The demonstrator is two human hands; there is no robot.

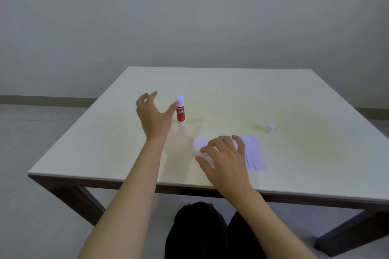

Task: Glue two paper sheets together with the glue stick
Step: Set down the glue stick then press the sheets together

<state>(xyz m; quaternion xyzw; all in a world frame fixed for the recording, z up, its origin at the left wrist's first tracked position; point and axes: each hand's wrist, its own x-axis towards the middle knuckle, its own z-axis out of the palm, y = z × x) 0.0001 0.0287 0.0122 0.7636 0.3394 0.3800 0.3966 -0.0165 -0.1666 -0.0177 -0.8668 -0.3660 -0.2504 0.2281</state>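
A red glue stick (180, 114) stands upright on the white table (231, 94), its cap off and the white glue tip showing. My left hand (152, 115) hovers just left of it with fingers spread, the thumb almost touching its side. The white paper sheets (253, 152) lie near the front edge, one with printed text on the right. My right hand (224, 157) rests flat on the sheets with fingers apart and covers much of them. How the two sheets overlap is hidden under the hand.
The glue stick's white cap (270, 127) lies on the table to the right, behind the paper. The table's front edge (126, 180) runs close to my body, with my dark-clothed knees (202, 231) below it. A plain wall stands behind.
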